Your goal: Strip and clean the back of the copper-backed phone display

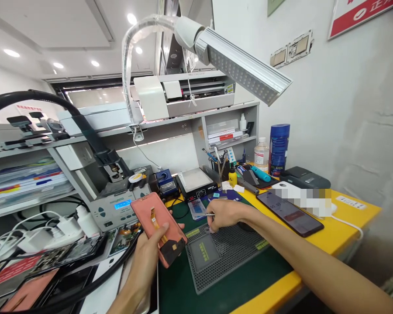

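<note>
My left hand (pixel 147 255) grips a pink phone screen panel (pixel 168 218) by its lower left edge, the thumb lying on its back. A gold flex cable (pixel 154 220) and a black patch show on that back. To the right, my right hand (pixel 221 214) is closed round a thin metal tool (pixel 205 214), whose tip points left toward the panel without touching it. Beneath my right hand lies a grey perforated mat (pixel 224 261) on a green work mat (pixel 180 290).
A phone (pixel 290 213) lies at right on the yellow table (pixel 343 222). Phone parts and a black hose fill the left side. Behind stand a station with a blue display (pixel 118 209), a heating plate (pixel 196 181) and bottles. A lamp (pixel 245 65) hangs overhead.
</note>
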Available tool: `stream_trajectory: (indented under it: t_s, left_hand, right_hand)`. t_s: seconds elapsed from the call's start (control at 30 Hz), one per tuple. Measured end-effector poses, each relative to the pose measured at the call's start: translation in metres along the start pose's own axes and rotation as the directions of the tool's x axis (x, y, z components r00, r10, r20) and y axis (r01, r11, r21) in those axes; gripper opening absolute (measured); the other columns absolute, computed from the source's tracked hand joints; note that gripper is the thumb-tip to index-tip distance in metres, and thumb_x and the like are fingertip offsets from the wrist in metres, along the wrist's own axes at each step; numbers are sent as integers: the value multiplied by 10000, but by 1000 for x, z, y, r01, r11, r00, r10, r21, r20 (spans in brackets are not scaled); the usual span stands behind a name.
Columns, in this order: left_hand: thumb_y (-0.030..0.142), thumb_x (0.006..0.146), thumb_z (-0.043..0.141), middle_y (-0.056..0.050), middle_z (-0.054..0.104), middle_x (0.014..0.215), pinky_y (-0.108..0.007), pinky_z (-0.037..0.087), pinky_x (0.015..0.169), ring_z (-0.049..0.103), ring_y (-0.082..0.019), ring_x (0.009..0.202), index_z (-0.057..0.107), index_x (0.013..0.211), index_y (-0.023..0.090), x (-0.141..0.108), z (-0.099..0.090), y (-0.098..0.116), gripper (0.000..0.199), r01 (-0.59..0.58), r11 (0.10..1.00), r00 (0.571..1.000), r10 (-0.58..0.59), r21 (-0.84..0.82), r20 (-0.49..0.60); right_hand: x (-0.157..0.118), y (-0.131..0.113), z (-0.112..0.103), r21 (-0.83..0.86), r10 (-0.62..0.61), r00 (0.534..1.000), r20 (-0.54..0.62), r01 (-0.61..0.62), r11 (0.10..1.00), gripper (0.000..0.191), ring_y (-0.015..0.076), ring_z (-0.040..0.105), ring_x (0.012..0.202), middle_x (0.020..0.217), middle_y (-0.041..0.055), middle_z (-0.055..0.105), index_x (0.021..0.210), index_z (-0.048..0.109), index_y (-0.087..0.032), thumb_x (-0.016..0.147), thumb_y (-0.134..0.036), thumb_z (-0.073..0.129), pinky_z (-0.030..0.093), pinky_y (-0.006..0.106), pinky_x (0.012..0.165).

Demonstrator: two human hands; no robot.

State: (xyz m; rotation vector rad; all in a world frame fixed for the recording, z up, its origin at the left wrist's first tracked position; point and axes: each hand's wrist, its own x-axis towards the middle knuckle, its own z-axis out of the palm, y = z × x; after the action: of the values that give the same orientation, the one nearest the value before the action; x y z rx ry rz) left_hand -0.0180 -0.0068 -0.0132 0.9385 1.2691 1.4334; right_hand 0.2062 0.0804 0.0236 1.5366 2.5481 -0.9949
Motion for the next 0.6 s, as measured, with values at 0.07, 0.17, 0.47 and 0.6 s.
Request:
stream_trajectory:
  t_s: [0.07,0.17,0.47,0.6]
  left_hand:
    - [272,871,689,-144,782,1062,-339,646,655,768,-297,923,605,1328,127,0,0,1,486,2,1000,1000,-2,6,21]
    - [270,881,687,-149,764,1131,-331,643,605,767,-290,904,581,1364,151,0,0,1,509,10,1000,998,-11,7,65]
    - [295,885,737,-174,775,1046,-320,662,623,768,-275,883,707,1161,91,-2,3,2,345,92,996,989,-92,5,117]
    - [248,913,703,-169,775,1048,-319,666,629,768,-263,889,685,1188,101,-4,6,6,312,119,993,987,-117,-7,112]
  right_hand:
    - [3,6,-7,38,-10,999,-33,12,999,249,239,669,1047,1250,72,667,1169,683,-201,998,-373,627,580,398,890]
    - [12,25,-24,95,39,986,-163,-24,995,313,260,666,1067,1283,74,651,1224,662,-179,977,-370,656,584,425,880]
    - [39,86,-47,173,365,839,-403,-322,931,363,260,664,1082,1287,98,638,1281,619,-161,980,-360,658,578,457,899]
    - [44,90,-45,182,419,810,-409,-378,908,366,256,665,1081,1288,102,637,1286,615,-161,981,-357,658,578,457,899]
